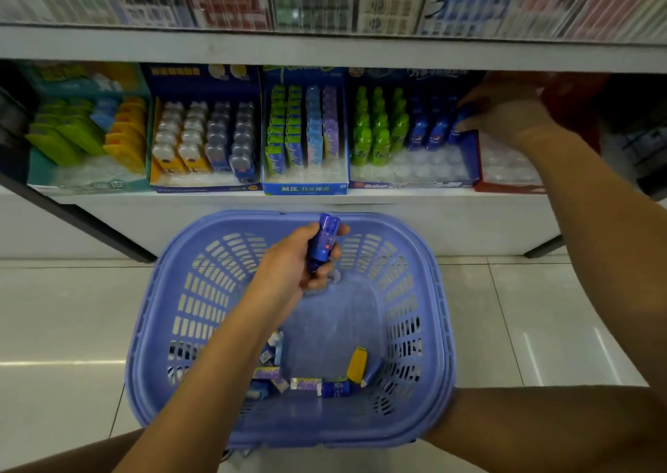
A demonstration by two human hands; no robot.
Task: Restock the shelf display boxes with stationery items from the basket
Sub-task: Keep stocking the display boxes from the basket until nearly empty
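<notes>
A lilac plastic basket (426,292) stands on the floor below the shelf, with several small stationery items (335,386) lying at its near end. Above the basket my left hand (296,266) grips a blue bottle-shaped item (323,241), held upright. My right hand (505,115) reaches into the dark blue display box (411,183) on the shelf, its fingers around a blue bottle-shaped item (460,122) in the rightmost row. That box holds rows of green and blue items, and its front slots are bare.
Further display boxes line the shelf: a teal one (86,183), a blue one with white and grey items (205,187), a blue one with flat packs (305,188) and a red one (505,187) at right. An upper shelf edge (325,50) overhangs. Tiled floor surrounds the basket.
</notes>
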